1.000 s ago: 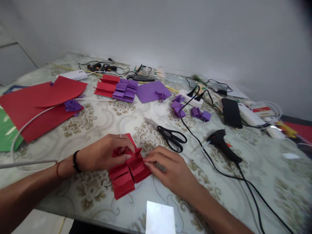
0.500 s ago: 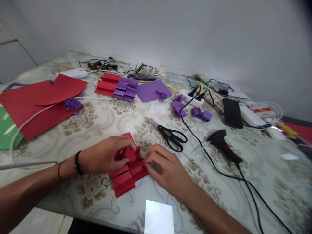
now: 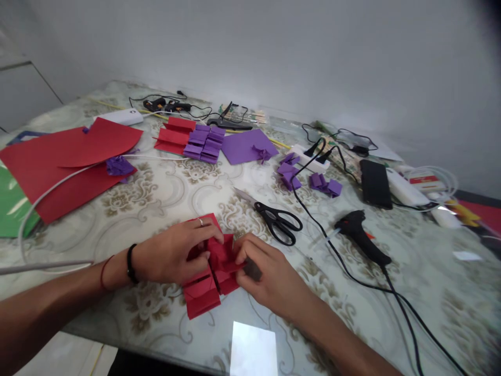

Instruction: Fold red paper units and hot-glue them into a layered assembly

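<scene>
A piece of red folded paper (image 3: pixel 203 298), cut and creased into box-like flaps, lies near the front of the table under both hands. My left hand (image 3: pixel 188 250) presses and grips its left and upper part, thumb and fingers closed on a flap. With thumb and index finger, my right hand (image 3: pixel 260 266) pinches a flap at the paper's right side. Part of the paper is hidden beneath the left fingers. Just beyond the right hand rest black-handled scissors (image 3: pixel 276 219), blades pointing away to the left.
A black glue gun (image 3: pixel 364 237) with its cord lies at the right, near a black phone (image 3: pixel 374 183). Purple folded pieces (image 3: pixel 205 143) and a power strip (image 3: pixel 311 159) stand toward the back. Large red sheets (image 3: pixel 74 183) cover the left side.
My right hand has pulled the pinched flap up and slightly inward, so the red paper's right part is more bent. My left hand keeps its hold.
</scene>
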`<state>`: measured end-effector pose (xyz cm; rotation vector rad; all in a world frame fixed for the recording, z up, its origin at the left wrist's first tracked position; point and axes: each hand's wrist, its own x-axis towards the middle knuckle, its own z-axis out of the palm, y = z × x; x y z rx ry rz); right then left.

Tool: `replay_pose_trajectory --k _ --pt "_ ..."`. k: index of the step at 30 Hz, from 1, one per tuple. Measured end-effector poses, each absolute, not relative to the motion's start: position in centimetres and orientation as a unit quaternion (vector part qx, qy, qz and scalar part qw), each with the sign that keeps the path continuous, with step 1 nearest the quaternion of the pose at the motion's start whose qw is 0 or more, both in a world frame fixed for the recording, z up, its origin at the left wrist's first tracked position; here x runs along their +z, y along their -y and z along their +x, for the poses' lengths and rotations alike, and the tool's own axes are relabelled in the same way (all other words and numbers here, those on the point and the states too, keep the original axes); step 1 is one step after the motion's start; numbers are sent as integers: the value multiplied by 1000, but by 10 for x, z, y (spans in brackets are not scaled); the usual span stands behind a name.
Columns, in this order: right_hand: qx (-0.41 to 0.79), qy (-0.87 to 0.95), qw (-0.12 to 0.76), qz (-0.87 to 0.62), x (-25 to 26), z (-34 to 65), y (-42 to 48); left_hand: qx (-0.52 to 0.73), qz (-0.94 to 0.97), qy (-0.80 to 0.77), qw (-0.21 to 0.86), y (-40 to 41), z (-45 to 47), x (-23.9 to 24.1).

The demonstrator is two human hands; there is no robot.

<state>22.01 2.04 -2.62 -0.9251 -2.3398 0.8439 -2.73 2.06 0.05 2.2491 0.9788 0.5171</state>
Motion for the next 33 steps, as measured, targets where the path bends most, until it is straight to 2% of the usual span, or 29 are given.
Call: replay_pose_trajectory --k 20,28,33 --pt "338 830 230 -380 -23 220 -22 191 820 -435 318 -20 -23 -11" --pt "323 831 240 -384 -31 221 -25 168 850 -426 260 -15 -19 -15" --pt "284 854 257 -352 -33 221 -26 179 852 -415 264 -15 -20 -12"
